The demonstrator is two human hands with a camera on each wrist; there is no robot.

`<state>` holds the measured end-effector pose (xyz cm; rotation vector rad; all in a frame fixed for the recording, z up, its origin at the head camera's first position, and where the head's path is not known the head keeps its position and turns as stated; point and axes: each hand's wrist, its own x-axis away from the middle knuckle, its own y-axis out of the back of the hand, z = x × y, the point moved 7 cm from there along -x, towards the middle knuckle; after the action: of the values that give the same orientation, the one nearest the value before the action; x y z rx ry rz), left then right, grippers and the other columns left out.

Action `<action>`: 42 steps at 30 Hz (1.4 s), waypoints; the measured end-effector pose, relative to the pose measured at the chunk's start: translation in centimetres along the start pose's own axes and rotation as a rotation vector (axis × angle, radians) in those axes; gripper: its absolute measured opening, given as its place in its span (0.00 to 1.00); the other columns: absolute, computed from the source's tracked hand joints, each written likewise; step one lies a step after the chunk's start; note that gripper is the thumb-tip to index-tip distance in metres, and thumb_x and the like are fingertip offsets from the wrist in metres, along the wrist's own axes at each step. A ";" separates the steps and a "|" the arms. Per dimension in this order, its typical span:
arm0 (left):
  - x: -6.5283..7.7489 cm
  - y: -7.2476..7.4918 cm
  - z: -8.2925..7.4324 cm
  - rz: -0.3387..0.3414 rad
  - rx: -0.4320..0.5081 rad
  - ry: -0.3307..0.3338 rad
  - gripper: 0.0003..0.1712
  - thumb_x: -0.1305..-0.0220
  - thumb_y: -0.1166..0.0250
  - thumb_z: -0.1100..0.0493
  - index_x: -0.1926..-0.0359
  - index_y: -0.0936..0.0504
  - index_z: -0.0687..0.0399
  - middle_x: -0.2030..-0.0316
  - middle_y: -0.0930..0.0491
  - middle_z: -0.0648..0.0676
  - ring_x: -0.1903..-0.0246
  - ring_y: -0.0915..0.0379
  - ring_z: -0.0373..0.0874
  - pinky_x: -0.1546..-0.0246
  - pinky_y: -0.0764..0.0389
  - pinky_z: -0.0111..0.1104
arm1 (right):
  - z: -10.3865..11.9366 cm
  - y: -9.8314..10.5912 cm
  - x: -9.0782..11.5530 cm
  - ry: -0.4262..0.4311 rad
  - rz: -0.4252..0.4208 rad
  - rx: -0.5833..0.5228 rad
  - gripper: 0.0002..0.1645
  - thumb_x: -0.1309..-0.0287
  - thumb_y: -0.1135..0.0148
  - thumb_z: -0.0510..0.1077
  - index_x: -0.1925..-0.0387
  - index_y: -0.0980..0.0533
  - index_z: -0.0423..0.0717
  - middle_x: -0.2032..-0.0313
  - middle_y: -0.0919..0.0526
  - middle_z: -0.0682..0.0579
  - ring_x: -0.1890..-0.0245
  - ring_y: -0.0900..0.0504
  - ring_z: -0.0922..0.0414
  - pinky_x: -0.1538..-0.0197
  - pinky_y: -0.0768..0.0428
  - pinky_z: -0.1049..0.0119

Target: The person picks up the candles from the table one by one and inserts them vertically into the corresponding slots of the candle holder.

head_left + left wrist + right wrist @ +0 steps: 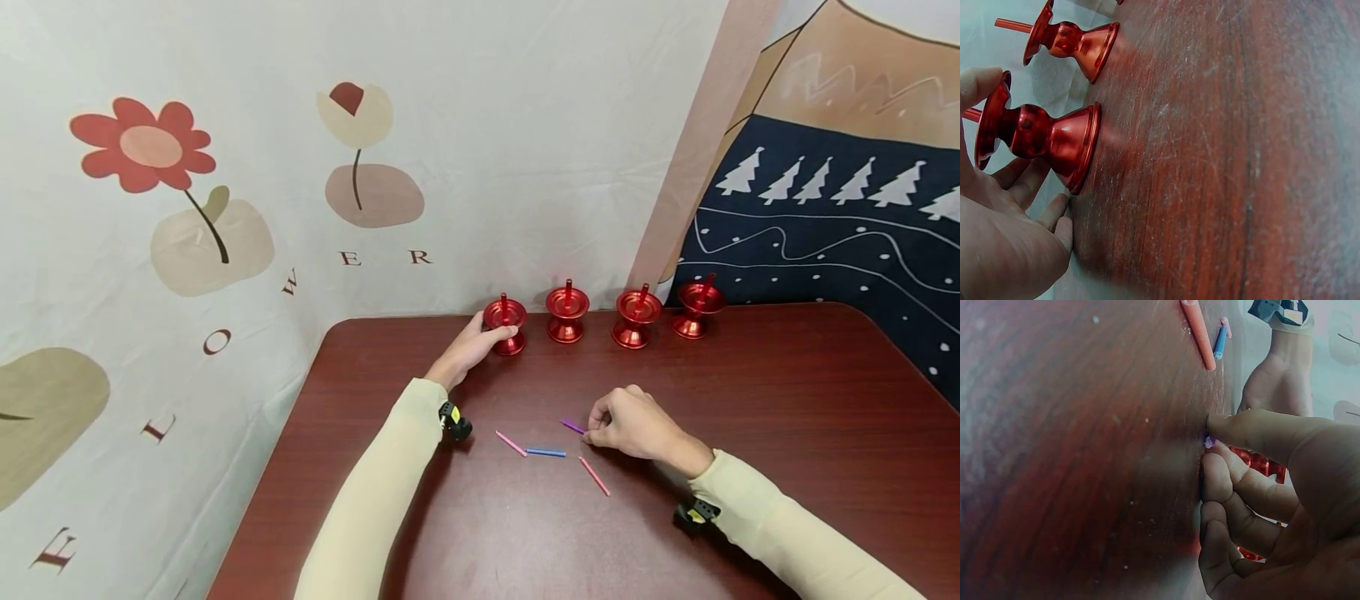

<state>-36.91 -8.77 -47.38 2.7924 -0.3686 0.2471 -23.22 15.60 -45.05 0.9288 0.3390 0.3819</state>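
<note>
At the table's back edge, my left hand (pixel 467 348) holds the leftmost of several red metal candle holders, the left candle holder (pixel 511 344). In the left wrist view the thumb lies at the upper dish of this holder (pixel 1029 132), with the other fingers round behind its stem. The holder stands upright with its base on the table. My right hand (pixel 639 425) pinches the near end of a thin purple candle (pixel 572 426) low over the tabletop. Only a small tip of that candle (pixel 1210 442) shows between thumb and fingers in the right wrist view.
Three more red holders, one a middle holder (pixel 567 315), line the back edge, each with an upright red spike. On the wooden table (pixel 480 533) lie a light pink candle (pixel 511 443), a blue candle (pixel 546 452) and a coral candle (pixel 594 477). A printed cloth (pixel 510 150) hangs behind.
</note>
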 end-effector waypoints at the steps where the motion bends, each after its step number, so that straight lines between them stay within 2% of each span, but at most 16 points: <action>1: 0.1 0.0 0.0 0.000 0.000 -0.001 0.53 0.29 0.29 0.39 0.14 0.42 0.54 0.21 0.34 0.61 0.20 0.43 0.59 0.21 0.40 0.59 | 0.1 0.0 0.0 0.003 0.004 0.003 0.17 0.45 0.17 0.41 0.80 0.18 0.58 0.81 0.25 0.68 0.77 0.29 0.68 0.71 0.27 0.67; 5: 0.4 0.1 -0.2 -0.001 0.005 -0.006 0.50 0.28 0.30 0.41 0.15 0.40 0.55 0.22 0.31 0.61 0.22 0.41 0.59 0.23 0.37 0.59 | 0.0 -0.2 -0.1 0.050 -0.004 0.007 0.15 0.46 0.20 0.40 0.80 0.19 0.57 0.80 0.25 0.68 0.77 0.29 0.67 0.71 0.26 0.65; 7: 0.6 0.2 -0.3 0.002 0.009 -0.009 0.49 0.27 0.30 0.42 0.16 0.40 0.55 0.23 0.31 0.61 0.23 0.39 0.59 0.23 0.35 0.58 | -1.0 -0.8 -0.3 0.100 -0.027 0.013 0.14 0.47 0.21 0.40 0.79 0.19 0.57 0.80 0.24 0.68 0.77 0.29 0.66 0.73 0.27 0.65; 12: 1.2 0.2 -0.2 0.011 0.008 -0.004 0.49 0.26 0.31 0.43 0.15 0.41 0.56 0.23 0.31 0.62 0.24 0.37 0.59 0.26 0.32 0.58 | -4.2 -3.1 -0.9 0.155 -0.064 0.087 0.14 0.50 0.23 0.44 0.79 0.20 0.64 0.81 0.28 0.73 0.77 0.30 0.70 0.73 0.29 0.68; 14: 1.4 0.3 0.0 0.011 0.007 0.002 0.48 0.26 0.31 0.43 0.16 0.40 0.56 0.23 0.31 0.62 0.25 0.36 0.59 0.26 0.31 0.58 | -4.4 -3.3 -0.9 0.169 -0.075 0.100 0.14 0.52 0.23 0.44 0.80 0.21 0.65 0.81 0.29 0.75 0.77 0.30 0.71 0.73 0.29 0.69; 18: 1.7 0.3 0.2 0.009 0.015 0.003 0.46 0.27 0.30 0.44 0.18 0.37 0.56 0.24 0.30 0.61 0.26 0.36 0.58 0.26 0.32 0.59 | -3.2 -2.7 -0.6 0.233 -0.113 0.066 0.11 0.53 0.26 0.41 0.79 0.21 0.59 0.81 0.28 0.70 0.78 0.31 0.68 0.76 0.31 0.67; 21: 2.1 0.3 0.3 0.012 0.021 -0.002 0.44 0.27 0.30 0.45 0.19 0.36 0.57 0.25 0.29 0.61 0.26 0.36 0.58 0.25 0.33 0.59 | -1.6 -1.7 -0.4 0.186 -0.092 0.023 0.10 0.53 0.26 0.40 0.79 0.20 0.56 0.81 0.27 0.67 0.78 0.31 0.66 0.76 0.30 0.66; 24: 2.4 0.1 0.3 0.021 0.026 -0.005 0.43 0.27 0.31 0.46 0.20 0.35 0.56 0.25 0.28 0.61 0.26 0.35 0.58 0.25 0.34 0.59 | -0.6 -0.8 -0.2 0.083 -0.053 0.010 0.12 0.52 0.24 0.39 0.80 0.19 0.57 0.81 0.26 0.68 0.79 0.31 0.68 0.74 0.28 0.66; 28: 2.9 0.0 0.4 0.027 0.029 -0.004 0.43 0.27 0.31 0.46 0.20 0.35 0.57 0.25 0.28 0.61 0.26 0.35 0.58 0.26 0.33 0.59 | -0.5 -0.2 -0.3 0.015 -0.044 0.024 0.13 0.51 0.23 0.38 0.80 0.18 0.57 0.82 0.26 0.69 0.79 0.30 0.68 0.72 0.26 0.66; 36: 3.5 0.1 0.6 0.024 0.028 -0.004 0.43 0.28 0.30 0.48 0.20 0.35 0.58 0.26 0.27 0.62 0.26 0.34 0.59 0.24 0.34 0.58 | -1.1 0.6 -0.6 -0.009 -0.064 -0.021 0.12 0.50 0.23 0.38 0.78 0.18 0.55 0.83 0.25 0.68 0.79 0.27 0.67 0.73 0.26 0.67; 42: 4.0 0.2 0.6 0.020 0.023 -0.005 0.43 0.28 0.30 0.47 0.20 0.35 0.58 0.27 0.27 0.62 0.26 0.34 0.59 0.24 0.34 0.58 | -1.5 1.0 -1.4 0.003 -0.094 -0.054 0.13 0.49 0.24 0.37 0.77 0.19 0.56 0.82 0.23 0.67 0.78 0.25 0.66 0.72 0.26 0.67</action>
<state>-33.07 -10.05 -47.02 2.8139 -0.3978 0.2506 -25.28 16.51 -44.89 0.8558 0.3723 0.3051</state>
